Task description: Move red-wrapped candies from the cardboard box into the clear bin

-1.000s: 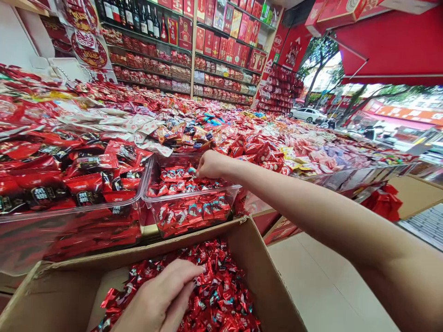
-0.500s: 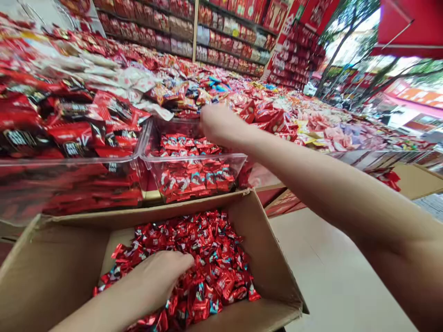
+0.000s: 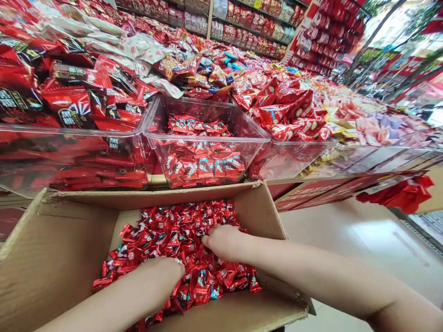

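Red candies (image 3: pixel 173 235) in the brown box (image 3: pixel 76 230) are touched by the left hand (image 3: pixel 161 272) and right hand (image 3: pixel 223 240), but whether the fingers are spread or pinching cannot be told.

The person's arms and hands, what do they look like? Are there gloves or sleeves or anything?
The left grip and right grip are plain human hands without gloves. The left arm and right arm show no sleeves, watch, bracelet or clear markings. I can't tell about rings, because the fingers are partly hidden.
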Demonstrator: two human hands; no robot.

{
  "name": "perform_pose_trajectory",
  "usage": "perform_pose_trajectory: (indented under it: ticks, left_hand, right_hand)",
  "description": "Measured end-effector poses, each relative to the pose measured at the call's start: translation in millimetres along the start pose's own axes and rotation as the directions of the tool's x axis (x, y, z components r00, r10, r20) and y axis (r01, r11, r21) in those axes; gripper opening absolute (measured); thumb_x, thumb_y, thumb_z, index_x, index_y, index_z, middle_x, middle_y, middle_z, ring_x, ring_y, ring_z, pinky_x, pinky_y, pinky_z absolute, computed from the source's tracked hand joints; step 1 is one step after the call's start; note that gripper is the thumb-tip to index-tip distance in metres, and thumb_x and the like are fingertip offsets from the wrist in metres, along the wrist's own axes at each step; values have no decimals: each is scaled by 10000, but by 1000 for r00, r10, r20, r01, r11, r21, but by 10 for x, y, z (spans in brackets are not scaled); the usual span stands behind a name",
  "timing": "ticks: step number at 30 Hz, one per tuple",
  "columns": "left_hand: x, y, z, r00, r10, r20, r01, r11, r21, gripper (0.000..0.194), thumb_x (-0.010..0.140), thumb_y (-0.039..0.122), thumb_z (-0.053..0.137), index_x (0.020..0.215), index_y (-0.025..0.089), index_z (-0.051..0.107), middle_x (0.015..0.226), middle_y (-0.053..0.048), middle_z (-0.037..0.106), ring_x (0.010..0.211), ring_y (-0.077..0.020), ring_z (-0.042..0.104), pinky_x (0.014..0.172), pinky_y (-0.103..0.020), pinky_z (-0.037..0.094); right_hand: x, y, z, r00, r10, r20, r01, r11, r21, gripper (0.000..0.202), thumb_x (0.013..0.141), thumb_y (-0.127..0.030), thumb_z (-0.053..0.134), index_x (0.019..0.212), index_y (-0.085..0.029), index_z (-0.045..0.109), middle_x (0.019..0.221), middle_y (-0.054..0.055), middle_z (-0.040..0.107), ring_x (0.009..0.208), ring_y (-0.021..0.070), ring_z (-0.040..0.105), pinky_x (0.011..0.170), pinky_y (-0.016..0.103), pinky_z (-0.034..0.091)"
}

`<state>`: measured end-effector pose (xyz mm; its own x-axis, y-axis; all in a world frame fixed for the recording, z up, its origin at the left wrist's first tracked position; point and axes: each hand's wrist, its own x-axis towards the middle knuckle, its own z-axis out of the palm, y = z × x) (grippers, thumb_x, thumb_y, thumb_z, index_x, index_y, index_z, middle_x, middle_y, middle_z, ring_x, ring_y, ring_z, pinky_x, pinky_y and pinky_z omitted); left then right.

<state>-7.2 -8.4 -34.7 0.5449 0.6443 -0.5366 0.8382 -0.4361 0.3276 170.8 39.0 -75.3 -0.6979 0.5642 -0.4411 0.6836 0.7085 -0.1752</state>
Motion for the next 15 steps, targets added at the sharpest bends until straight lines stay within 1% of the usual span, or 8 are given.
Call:
perform_pose_trajectory:
  ticks: [3, 5, 7, 9, 11, 12, 13, 15]
  left_hand:
    - [-2, -38, -4, 996, -23, -87, 20, 999, -40, 419, 588, 12, 372, 787, 220, 677, 666, -76, 700, 626, -270, 651, 542, -339, 467]
    - [32, -67, -50, 984, -48, -171, 36, 997, -75, 502, 653, 28, 357, 1062, 201, 592, 904, -120, 697, 820, -280, 644, 669, -376, 475]
    - [77, -89, -137, 957, -91, -276, 47, 986, -161, 522, 747, 94, 341, 1261, 158, 404, 1168, -157, 585, 1032, -259, 560, 821, -386, 435]
    - [107, -96, -254, 922, -135, -364, 2, 939, -343, 473, 808, 189, 347, 1279, 152, 370, 1200, -136, 563, 1059, -227, 538, 873, -362, 410]
    - [103, -88, -377, 906, -175, -384, -77, 826, -558, 393, 812, 263, 397, 1187, 172, 475, 982, -82, 669, 875, -214, 612, 776, -347, 462]
    - [91, -78, -432, 907, -194, -373, -104, 756, -647, 351, 803, 278, 428, 1125, 176, 525, 857, -53, 688, 764, -202, 622, 706, -335, 478]
    - [75, -66, -479, 911, -211, -354, -118, 689, -715, 316, 795, 288, 450, 1070, 173, 556, 767, -33, 685, 683, -188, 612, 647, -321, 481]
    - [48, -40, -541, 915, -256, -311, -129, 547, -827, 261, 773, 293, 491, 979, 163, 584, 700, -19, 674, 627, -170, 594, 586, -299, 478]
  right_hand:
    - [-11, 20, -122, 999, 9, -43, -5, 996, 84, 146, 721, -107, 530, 825, -116, 632, 726, 136, 659, 737, 247, 608, 618, 340, 477]
    - [-30, 27, -224, 994, 12, -108, 4, 990, 142, 160, 753, -192, 541, 870, -123, 625, 766, 124, 663, 766, 233, 605, 652, 331, 473]
    - [-50, 32, -315, 977, 16, -212, 66, 926, 372, 199, 791, -259, 521, 938, -151, 601, 833, 78, 659, 784, 175, 599, 693, 288, 466]
    - [-74, 36, -392, 957, 73, -280, 162, 668, 727, 193, 776, -278, 549, 932, -169, 581, 807, 26, 643, 711, 116, 590, 663, 244, 466]
    - [-109, 44, -460, 960, 145, -240, 198, 253, 947, 230, 708, -290, 622, 885, -160, 552, 713, -4, 614, 614, 96, 572, 588, 233, 464]
    - [-128, 49, -490, 967, 153, -202, 189, 96, 977, 269, 676, -311, 648, 865, -158, 531, 675, -14, 600, 581, 93, 565, 554, 229, 459]
    - [-148, 54, -517, 973, 152, -175, 180, -16, 984, 298, 656, -332, 663, 843, -154, 514, 648, -19, 591, 562, 93, 564, 530, 225, 453]
    - [-183, 60, -557, 975, 145, -169, 186, -111, 976, 315, 651, -370, 661, 803, -145, 500, 613, -17, 589, 546, 94, 566, 502, 215, 438]
